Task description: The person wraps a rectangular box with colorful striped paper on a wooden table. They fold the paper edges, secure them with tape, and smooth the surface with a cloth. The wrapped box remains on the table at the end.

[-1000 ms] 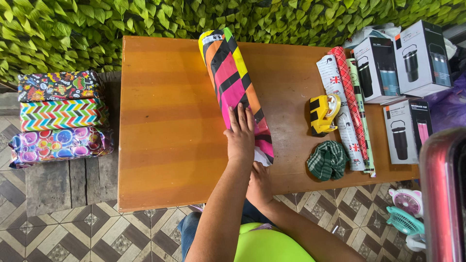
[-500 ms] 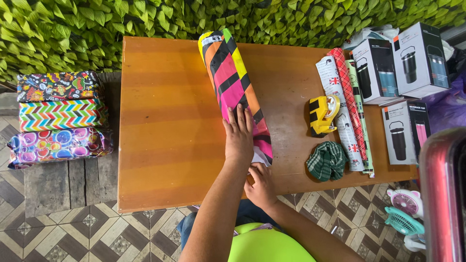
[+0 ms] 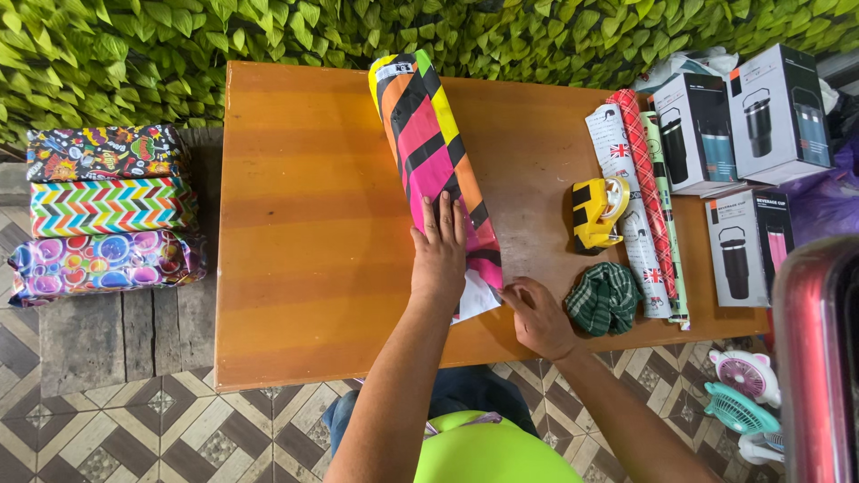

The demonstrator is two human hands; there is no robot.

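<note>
A long parcel in striped wrapping paper [image 3: 425,125], pink, orange, yellow and black, lies along the middle of the wooden table [image 3: 304,224]. My left hand [image 3: 438,255] lies flat on its near end and holds it down. My right hand [image 3: 537,313] is just right of that end, with its fingertips pinching the paper's near right corner, where the white underside shows.
Right of the parcel are a yellow tape dispenser [image 3: 597,212], a green plaid cloth [image 3: 604,298], several rolls of wrapping paper [image 3: 640,179] and boxed cups [image 3: 750,246]. Three wrapped parcels [image 3: 107,213] are stacked left of the table. Small fans [image 3: 747,389] lie on the tiled floor.
My right hand has come out from under my left forearm and moved right to the paper's near right corner. My left hand stays pressed on the parcel.
</note>
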